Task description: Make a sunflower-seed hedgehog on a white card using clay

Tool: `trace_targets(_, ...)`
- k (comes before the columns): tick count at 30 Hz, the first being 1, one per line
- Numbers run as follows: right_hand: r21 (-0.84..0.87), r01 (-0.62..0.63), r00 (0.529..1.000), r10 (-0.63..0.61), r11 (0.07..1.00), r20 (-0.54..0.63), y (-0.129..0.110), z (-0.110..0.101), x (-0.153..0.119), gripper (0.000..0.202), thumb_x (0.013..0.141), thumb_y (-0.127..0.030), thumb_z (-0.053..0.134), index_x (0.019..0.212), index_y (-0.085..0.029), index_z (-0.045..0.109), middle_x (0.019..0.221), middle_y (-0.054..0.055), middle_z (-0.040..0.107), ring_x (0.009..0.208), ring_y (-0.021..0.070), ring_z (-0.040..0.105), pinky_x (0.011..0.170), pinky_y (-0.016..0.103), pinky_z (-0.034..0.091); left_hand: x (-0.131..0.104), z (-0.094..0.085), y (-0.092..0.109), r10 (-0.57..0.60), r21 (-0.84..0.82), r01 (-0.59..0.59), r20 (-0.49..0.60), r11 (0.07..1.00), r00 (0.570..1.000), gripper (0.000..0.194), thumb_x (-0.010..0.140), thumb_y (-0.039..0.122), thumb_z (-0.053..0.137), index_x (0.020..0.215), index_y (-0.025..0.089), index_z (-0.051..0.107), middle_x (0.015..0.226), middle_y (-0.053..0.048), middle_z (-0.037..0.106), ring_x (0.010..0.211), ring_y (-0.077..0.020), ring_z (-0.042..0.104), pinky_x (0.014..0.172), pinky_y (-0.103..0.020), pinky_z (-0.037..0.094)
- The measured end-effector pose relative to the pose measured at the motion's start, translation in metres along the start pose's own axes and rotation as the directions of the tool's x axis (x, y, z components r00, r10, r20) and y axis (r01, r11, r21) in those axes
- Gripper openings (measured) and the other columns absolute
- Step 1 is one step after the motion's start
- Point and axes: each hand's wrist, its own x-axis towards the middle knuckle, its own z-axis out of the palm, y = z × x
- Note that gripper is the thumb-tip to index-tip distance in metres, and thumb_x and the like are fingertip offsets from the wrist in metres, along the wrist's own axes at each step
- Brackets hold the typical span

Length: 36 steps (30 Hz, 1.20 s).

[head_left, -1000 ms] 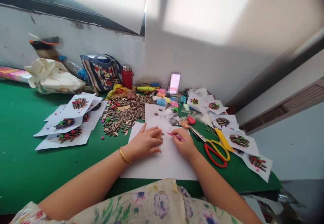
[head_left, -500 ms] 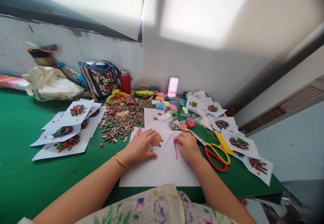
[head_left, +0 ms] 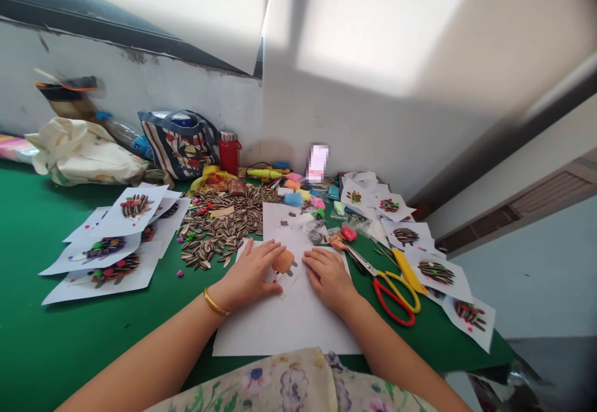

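Observation:
My left hand (head_left: 254, 273) lies open on a small white card, thumb and fingers spread around an orange clay shape (head_left: 284, 262). Dark seeds stick out from the right edge of that clay, and a small red bit shows below it. Flat on the large white paper (head_left: 289, 331), my right hand (head_left: 330, 277) rests with fingers stretched out, a little apart from the clay. No pink strip shows; what is under the right palm is hidden. Scissors (head_left: 389, 288) with red and yellow handles lie to the right of this hand.
Sunflower seeds (head_left: 224, 228) are heaped behind my left hand. Finished seed-and-clay cards (head_left: 114, 269) lie at the left, with more cards (head_left: 438, 269) at the right. Coloured clay packs (head_left: 293, 199), a red bottle (head_left: 228, 151) and a striped bag (head_left: 177, 145) stand along the wall.
My right hand has moved left and flattened onto the paper. The pink strip that it was touching is out of sight. The left hand stays beside the orange clay. The view has shifted slightly.

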Motion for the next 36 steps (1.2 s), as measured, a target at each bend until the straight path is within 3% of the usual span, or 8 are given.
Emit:
trace_targets(9, -0.02, 0.039, 0.998, -0.038, 0.999, 0.059, -0.014, 0.0, -0.003, 0.04, 0.092, -0.026, 0.055, 0.132, -0.025, 0.058, 0.135, 0.006, 0.06, 0.13, 0.0259, 0.046, 0.108, 0.047, 0.031, 0.0, 0.001, 0.0, -0.014, 0.004, 0.014, 0.007, 1.0, 1.0, 0.088, 0.074, 0.046, 0.075, 0.148, 0.025, 0.03, 0.149, -0.014, 0.044, 0.14, -0.0306, 0.036, 0.118, -0.058, 0.007)
trace_targets(24, -0.002, 0.021, 0.995, -0.021, 1.0, 0.101, -0.012, 0.001, -0.004, 0.04, 0.093, -0.03, 0.054, 0.133, -0.026, 0.058, 0.137, 0.006, 0.059, 0.129, 0.0256, 0.046, 0.108, 0.047, 0.029, -0.001, 0.003, -0.002, 0.006, 0.026, -0.006, 0.015, 1.0, 1.0, 0.086, 0.076, 0.048, 0.073, 0.146, 0.024, 0.03, 0.15, -0.013, 0.044, 0.142, -0.0286, 0.034, 0.118, -0.057, 0.007)
trace_targets(32, -0.003, 0.039, 0.996, -0.039, 0.999, 0.081, -0.014, 0.001, -0.005, 0.042, 0.092, -0.031, 0.057, 0.134, -0.026, 0.056, 0.136, 0.007, 0.059, 0.128, 0.0252, 0.047, 0.109, 0.046, 0.029, -0.001, 0.004, -0.002, 0.016, 0.038, -0.017, 0.014, 0.999, 1.0, 0.085, 0.076, 0.049, 0.072, 0.146, 0.024, 0.031, 0.149, -0.013, 0.045, 0.141, -0.03, 0.035, 0.118, -0.057, 0.005)
trace_targets(36, 0.037, -0.014, 1.0, 0.014, 0.999, -0.011, -0.003, 0.0, -0.004, 0.037, 0.093, -0.03, 0.053, 0.129, -0.022, 0.058, 0.13, 0.009, 0.061, 0.122, 0.024, 0.05, 0.106, 0.042, 0.034, -0.001, 0.004, -0.001, 0.011, 0.04, -0.011, 0.014, 0.999, 1.0, 0.083, 0.078, 0.047, 0.07, 0.147, 0.024, 0.031, 0.148, -0.013, 0.045, 0.141, -0.0305, 0.035, 0.118, -0.059, 0.005)
